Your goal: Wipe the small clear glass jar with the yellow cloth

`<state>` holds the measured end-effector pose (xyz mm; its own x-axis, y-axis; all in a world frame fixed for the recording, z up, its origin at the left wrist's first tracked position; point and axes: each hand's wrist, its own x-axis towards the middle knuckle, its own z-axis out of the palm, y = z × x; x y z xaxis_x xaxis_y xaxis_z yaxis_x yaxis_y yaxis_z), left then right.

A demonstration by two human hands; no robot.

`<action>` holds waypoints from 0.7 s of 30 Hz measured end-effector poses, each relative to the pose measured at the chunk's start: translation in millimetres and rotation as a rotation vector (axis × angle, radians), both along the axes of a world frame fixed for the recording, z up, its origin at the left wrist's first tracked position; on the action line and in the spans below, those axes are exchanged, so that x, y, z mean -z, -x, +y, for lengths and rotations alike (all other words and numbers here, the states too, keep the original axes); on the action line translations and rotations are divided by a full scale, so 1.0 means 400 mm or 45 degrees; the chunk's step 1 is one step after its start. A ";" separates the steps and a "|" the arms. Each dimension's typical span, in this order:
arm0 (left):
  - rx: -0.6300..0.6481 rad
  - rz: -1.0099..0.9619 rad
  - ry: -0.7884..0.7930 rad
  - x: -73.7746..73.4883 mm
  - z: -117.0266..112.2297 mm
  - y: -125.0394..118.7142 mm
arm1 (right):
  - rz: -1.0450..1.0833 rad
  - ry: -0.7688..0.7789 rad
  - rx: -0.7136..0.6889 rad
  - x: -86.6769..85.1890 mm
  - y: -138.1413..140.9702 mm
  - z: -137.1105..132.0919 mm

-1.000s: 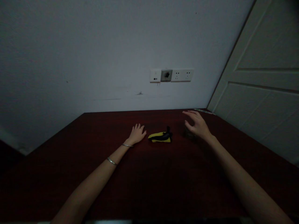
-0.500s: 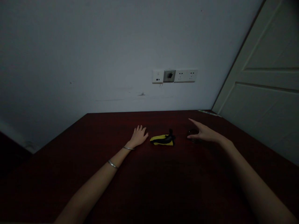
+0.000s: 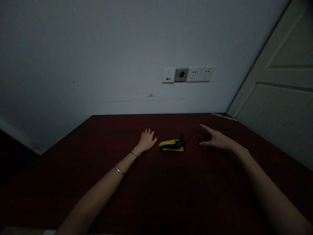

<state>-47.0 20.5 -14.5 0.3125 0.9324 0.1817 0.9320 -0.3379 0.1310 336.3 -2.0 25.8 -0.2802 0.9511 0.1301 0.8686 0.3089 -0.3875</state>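
The fingers of the right hand stand apart, thumb and forefinger on either side of a dark glossy object just left of the palm; we cannot tell whether they touch it. We see the left hand palm down, fingers spread, just left of the yellow-and-black fabric bundle, nearer it than the right, the bundle's long axis running left to right. We count two hands, one bundle, one dark object, two bracelets
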 end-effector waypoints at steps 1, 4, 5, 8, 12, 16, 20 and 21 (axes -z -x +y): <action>-0.001 -0.003 0.002 0.001 0.001 0.001 | -0.003 0.010 -0.001 0.002 0.003 0.000; -0.002 -0.010 0.008 0.003 0.001 0.002 | -0.014 0.038 0.011 0.007 0.010 -0.002; -0.001 -0.012 0.011 0.003 0.000 0.002 | -0.016 0.043 0.017 0.008 0.012 -0.003; -0.002 -0.015 0.015 0.000 -0.002 0.002 | -0.014 0.048 0.028 0.011 0.012 -0.002; -0.012 -0.015 0.015 -0.001 -0.003 0.000 | -0.009 0.061 0.011 0.024 -0.001 0.008; -0.018 -0.016 0.013 -0.001 -0.004 0.000 | -0.005 0.084 0.026 0.039 -0.017 0.015; -0.017 -0.022 0.010 -0.003 -0.005 -0.001 | -0.004 0.120 0.024 0.044 -0.028 0.017; -0.017 -0.025 0.010 -0.003 -0.005 -0.001 | -0.006 0.120 0.025 0.044 -0.029 0.018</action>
